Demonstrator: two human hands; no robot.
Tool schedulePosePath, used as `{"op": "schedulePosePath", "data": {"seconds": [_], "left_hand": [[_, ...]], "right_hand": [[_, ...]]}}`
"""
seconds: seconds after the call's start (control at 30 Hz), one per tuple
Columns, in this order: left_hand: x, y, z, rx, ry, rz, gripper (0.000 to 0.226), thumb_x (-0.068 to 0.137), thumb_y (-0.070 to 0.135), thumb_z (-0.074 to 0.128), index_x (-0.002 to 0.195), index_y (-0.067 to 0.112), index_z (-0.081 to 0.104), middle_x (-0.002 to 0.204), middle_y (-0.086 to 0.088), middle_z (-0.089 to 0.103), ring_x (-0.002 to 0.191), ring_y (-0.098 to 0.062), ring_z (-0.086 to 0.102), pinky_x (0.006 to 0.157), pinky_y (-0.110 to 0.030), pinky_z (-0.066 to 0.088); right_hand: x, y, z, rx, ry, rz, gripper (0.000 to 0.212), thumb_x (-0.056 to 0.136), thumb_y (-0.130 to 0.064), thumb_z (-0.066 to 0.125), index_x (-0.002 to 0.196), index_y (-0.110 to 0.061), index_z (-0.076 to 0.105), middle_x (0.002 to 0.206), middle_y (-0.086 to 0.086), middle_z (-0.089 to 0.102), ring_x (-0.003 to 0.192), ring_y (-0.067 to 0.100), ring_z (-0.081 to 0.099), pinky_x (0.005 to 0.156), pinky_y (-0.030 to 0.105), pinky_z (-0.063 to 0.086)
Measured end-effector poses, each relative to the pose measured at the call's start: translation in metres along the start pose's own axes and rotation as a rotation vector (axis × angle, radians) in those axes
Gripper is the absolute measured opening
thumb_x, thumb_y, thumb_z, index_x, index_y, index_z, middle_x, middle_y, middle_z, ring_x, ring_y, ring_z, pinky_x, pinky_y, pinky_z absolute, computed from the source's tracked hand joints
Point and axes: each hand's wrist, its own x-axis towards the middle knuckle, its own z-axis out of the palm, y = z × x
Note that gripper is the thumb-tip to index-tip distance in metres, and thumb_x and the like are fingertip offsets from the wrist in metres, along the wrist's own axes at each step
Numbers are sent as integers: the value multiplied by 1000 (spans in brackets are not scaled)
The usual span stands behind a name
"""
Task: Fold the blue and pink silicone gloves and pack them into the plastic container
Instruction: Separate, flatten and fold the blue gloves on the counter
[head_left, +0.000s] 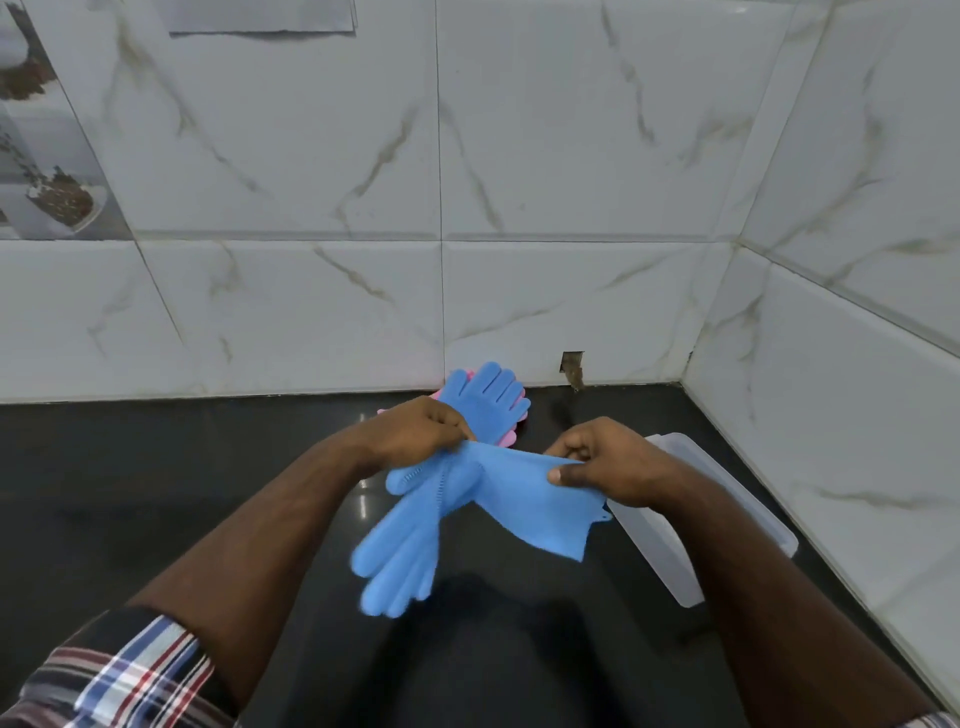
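Observation:
A blue silicone glove (467, 504) hangs above the black counter, held by both hands. My left hand (415, 431) pinches it near the middle. My right hand (602, 462) grips its wide cuff end. The glove's fingers droop down toward me. A second blue glove (483, 395) lies flat against the wall behind my hands, on top of pink gloves (506, 439) that only peek out at its edges. The clear plastic container (727, 499) lies on the counter at the right, partly hidden under my right forearm.
The black counter (156, 493) meets white marble-look tiled walls at the back and on the right, forming a corner. A small chipped hole (571, 364) shows in the back wall at counter level. My plaid sleeve (119, 675) is at the lower left.

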Motion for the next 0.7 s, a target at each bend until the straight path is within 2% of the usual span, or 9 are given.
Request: {"op": "schedulePosePath", "data": {"seconds": [0.07,0.13,0.23,0.3,0.4,0.5,0.6,0.7], "left_hand": [[-1,-10,-3,0,-98,-76,23,90,9,57,95,15,79,97,8,77,96,-9,66,96,-27,50],[4,-23,-5,145,-89,-102,22,90,16,61,101,23,78,106,9,75,106,-14,66,98,-28,49],[8,-38,-6,443,168,-91,31,91,20,56,118,26,68,115,4,70,107,-18,64,96,-30,48],[2,-44,-2,470,253,-72,31,91,19,55,120,24,67,115,3,70,106,-19,64,94,-30,48],[-13,-59,16,437,102,-73,21,88,18,62,107,24,69,100,10,73,93,-12,65,83,-24,50],[-32,-80,41,454,-22,-108,16,85,23,68,101,25,69,92,10,71,82,-8,61,70,-18,45],[-58,-108,65,434,-61,-145,19,82,31,72,101,30,68,91,13,67,78,-3,58,72,-18,45],[-80,-132,80,432,-59,-156,29,78,37,75,105,34,65,103,16,61,95,-1,56,85,-22,48]], "right_hand": [[0,-1,-2,38,2,0,10,87,-20,74,97,-18,77,95,-5,75,89,13,71,85,37,58],[4,-2,2,-26,49,39,16,88,-23,72,103,-19,75,100,-8,72,93,12,67,86,33,54],[12,4,16,-189,210,132,28,89,-21,69,117,-22,68,112,-4,69,100,12,63,90,29,49],[14,11,29,-182,242,164,25,90,-20,67,115,-22,68,114,-2,69,99,14,63,90,30,51],[9,15,50,-141,131,220,19,90,-20,67,109,-22,69,106,-3,69,94,13,65,85,29,54],[-3,21,76,-145,-23,193,13,87,-22,71,100,-23,71,92,-5,70,83,11,67,73,24,55],[-15,31,100,-200,-206,145,10,81,-24,77,89,-25,72,85,-9,67,85,11,67,81,23,53],[-23,38,114,-254,-318,181,17,80,-27,79,95,-24,73,83,-15,60,85,9,63,81,21,51]]}}
